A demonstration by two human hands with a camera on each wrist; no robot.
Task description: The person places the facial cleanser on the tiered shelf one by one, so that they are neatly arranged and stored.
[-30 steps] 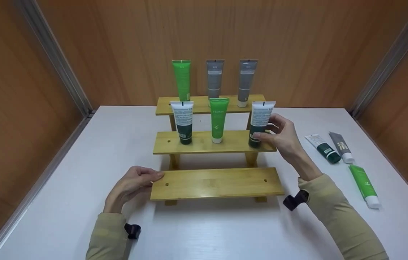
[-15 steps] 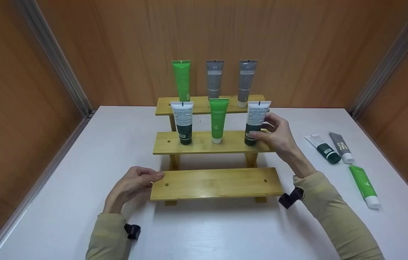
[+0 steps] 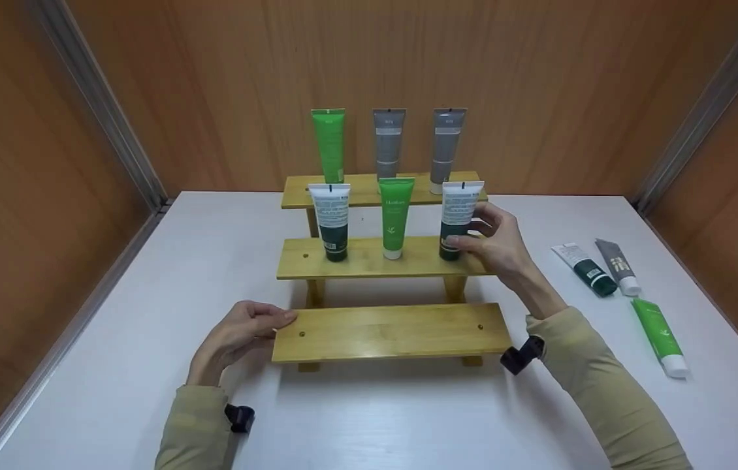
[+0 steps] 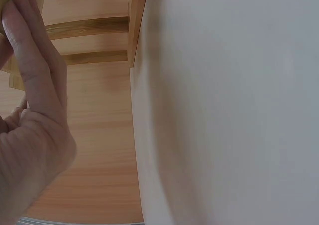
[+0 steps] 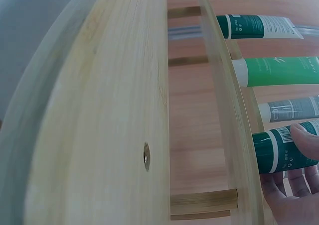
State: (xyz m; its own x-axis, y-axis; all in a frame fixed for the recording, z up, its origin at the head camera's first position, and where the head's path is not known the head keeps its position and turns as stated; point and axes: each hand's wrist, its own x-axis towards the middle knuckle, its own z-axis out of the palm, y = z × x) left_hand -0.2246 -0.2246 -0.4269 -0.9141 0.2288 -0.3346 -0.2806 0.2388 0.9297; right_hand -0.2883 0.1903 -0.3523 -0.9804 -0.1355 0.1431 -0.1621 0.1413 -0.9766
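the right hand (image 3: 506,248) pinches a dark tube (image 3: 457,215) upright at its fingertips; within the last second the tube has shifted inward, nearer the green tube (image 3: 396,219), seemingly evening that row. the left hand (image 3: 241,336) holds the front shelf (image 3: 392,333) by its end.

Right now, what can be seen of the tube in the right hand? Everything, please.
The tube looks like soft plastic: white, printed upper part with a flat top end, dark green lower part with a barcode, dark green cap. It stands roughly upright, cap down, at the right end of the middle shelf, gripped by the right hand. Cap contact is unclear.
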